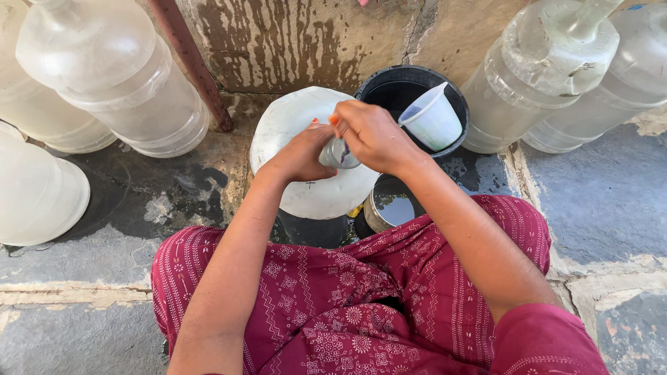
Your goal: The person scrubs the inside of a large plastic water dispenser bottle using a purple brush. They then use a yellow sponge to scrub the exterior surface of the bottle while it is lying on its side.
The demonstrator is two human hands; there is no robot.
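**Two hands at the neck of one water jug, five more jugs around**

Head view: a person in a patterned red garment [347, 305] squats on a wet stone floor [604, 201]. Both hands meet over one translucent water jug [292, 125] that stands directly under them. The left hand [302, 154] has its fingers [314, 128] curled around the jug neck [338, 154], touching it from the left side. The right hand [375, 135] lies over the neck from the right, its fingers [342, 114] bent and pressed together; what they pinch, if anything, cannot be told, since the fingertips are hidden behind the hand.

Just beyond the right fingers stands one black bucket [389, 78] against the wall, and one white plastic mug [432, 117] sits tilted inside it, near the right hand but apart from it. Just below the right wrist, beside the jug, is one round metal vessel [389, 205] holding water.

Counted, five other large clear jugs show: three well apart to the left of the left fingers, namely a near left jug [111, 69], a far left jug [35, 111] and a lower left jug [38, 191], and two to the right of the right fingers, an inner right jug [535, 76] and an outer right jug [611, 90]. One rust-red pipe [191, 62] runs down the stained wall [292, 42] left of the hands.
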